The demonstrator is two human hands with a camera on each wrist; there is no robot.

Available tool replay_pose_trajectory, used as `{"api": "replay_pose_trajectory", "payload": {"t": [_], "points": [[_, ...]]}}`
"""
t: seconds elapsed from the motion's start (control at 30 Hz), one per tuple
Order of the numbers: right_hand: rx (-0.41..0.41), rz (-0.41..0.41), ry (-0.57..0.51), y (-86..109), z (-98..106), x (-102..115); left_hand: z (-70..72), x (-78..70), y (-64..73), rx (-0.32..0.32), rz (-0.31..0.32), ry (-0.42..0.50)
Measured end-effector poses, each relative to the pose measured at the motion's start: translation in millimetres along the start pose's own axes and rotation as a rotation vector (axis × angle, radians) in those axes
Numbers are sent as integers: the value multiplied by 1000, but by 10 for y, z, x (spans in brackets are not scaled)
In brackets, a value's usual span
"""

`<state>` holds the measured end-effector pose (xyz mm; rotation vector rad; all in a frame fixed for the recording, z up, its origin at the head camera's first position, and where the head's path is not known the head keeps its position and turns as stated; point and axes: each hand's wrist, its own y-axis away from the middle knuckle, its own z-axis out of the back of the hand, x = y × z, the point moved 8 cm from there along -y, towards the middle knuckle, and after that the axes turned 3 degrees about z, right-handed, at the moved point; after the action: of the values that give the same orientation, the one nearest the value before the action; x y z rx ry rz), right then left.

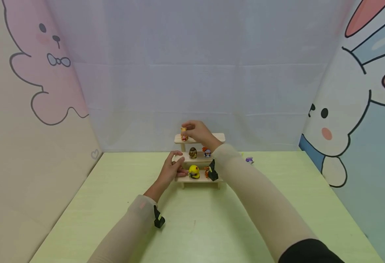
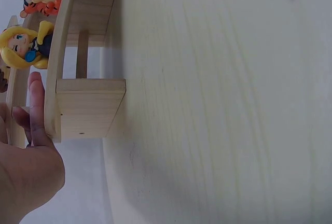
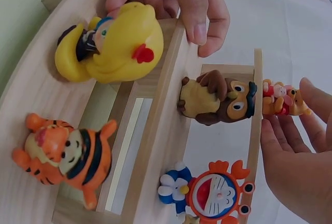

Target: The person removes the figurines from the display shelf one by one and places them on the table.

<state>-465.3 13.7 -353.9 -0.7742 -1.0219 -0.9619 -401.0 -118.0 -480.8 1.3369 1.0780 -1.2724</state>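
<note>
A small three-tier wooden display stand point(image 1: 199, 179) stands on the table, bearing several toy figurines. My right hand point(image 1: 201, 133) pinches a small yellow-and-red bear figurine point(image 3: 284, 99) at the left end of the top tier, its base at the board. My left hand point(image 1: 170, 171) grips the stand's left end, thumb at the middle tier and fingers by the lower one. Close to those fingers sits a yellow-haired figurine point(image 3: 129, 42), with an orange tiger figurine point(image 3: 72, 154) beside it. On the middle tier are a brown owl figurine point(image 3: 220, 97) and a blue-and-white cat figurine in an orange crab hat point(image 3: 212, 187).
A purple figurine point(image 1: 249, 160) lies on the table point(image 1: 277, 190) right of the stand, partly behind my right sleeve point(image 1: 254, 182). A pale cloth backdrop point(image 1: 199, 73) hangs behind. Side panels with a cartoon bear point(image 1: 51, 87) and a cartoon rabbit point(image 1: 340, 120) flank the table.
</note>
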Motion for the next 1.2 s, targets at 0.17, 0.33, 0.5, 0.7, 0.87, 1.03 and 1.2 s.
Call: {"api": "replay_pose_trajectory", "payload": {"t": [0.17, 0.33, 0.5, 0.7, 0.87, 1.03, 1.2], "points": [[-35, -18, 32, -10, 7, 9, -7, 0, -5, 9, 9, 1], [-55, -11, 48, -22, 20, 12, -13, -11, -8, 16, 12, 9], [-44, 0, 13, -6, 23, 6, -16, -23, 3, 6, 8, 8], [-42, -14, 27, 55, 88, -19, -11, -21, 10, 6, 8, 7], [-45, -17, 46, 100, 162, -23, -11, -21, 9, 8, 12, 5], [-52, -22, 34, 154, 244, -28, -17, -38, 22, 11, 5, 3], [-51, -18, -15, 230, 315, -53, -21, -38, 27, 3, 2, -2]]}}
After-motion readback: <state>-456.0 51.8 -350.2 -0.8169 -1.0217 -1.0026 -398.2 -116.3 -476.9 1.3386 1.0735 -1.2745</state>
